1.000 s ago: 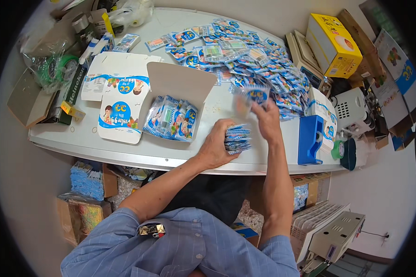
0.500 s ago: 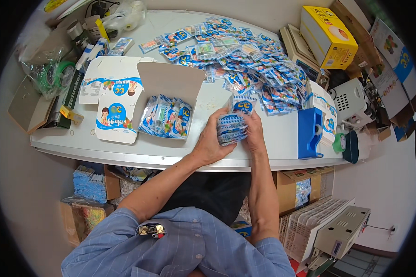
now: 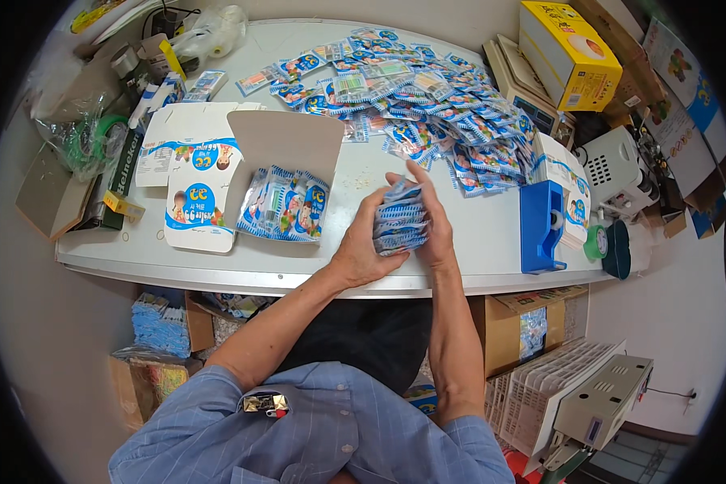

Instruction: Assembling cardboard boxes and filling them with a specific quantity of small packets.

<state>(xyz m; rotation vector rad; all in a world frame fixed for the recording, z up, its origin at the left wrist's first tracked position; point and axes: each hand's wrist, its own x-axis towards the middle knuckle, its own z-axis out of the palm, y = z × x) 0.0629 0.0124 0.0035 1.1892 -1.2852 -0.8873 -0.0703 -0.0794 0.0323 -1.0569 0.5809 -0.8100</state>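
Between my hands, above the front part of the table, is a stack of small blue-and-white packets point(image 3: 401, 219), their crimped edges facing me. My left hand point(image 3: 361, 246) is wrapped round the stack's left side, thumb along the bottom. My right hand point(image 3: 432, 222) presses flat against the right side, fingers reaching over the far end. Left of them stands an open white carton point(image 3: 286, 137) with its flap raised, holding several of the same packets point(image 3: 286, 206). Beyond my hands spreads a large heap of loose packets point(image 3: 427, 97).
Flattened printed cartons point(image 3: 200, 202) lie left of the open one. At right stand a blue tape dispenser point(image 3: 542, 230), folded cartons point(image 3: 571, 194), green tape point(image 3: 596, 242) and a yellow box point(image 3: 573, 56). A white table edge point(image 3: 242, 280) runs before me; cardboard boxes point(image 3: 500, 331) sit below.
The packet that stood up at the stack's far end is now in line with the others. My right hand has moved flat along the stack's side.
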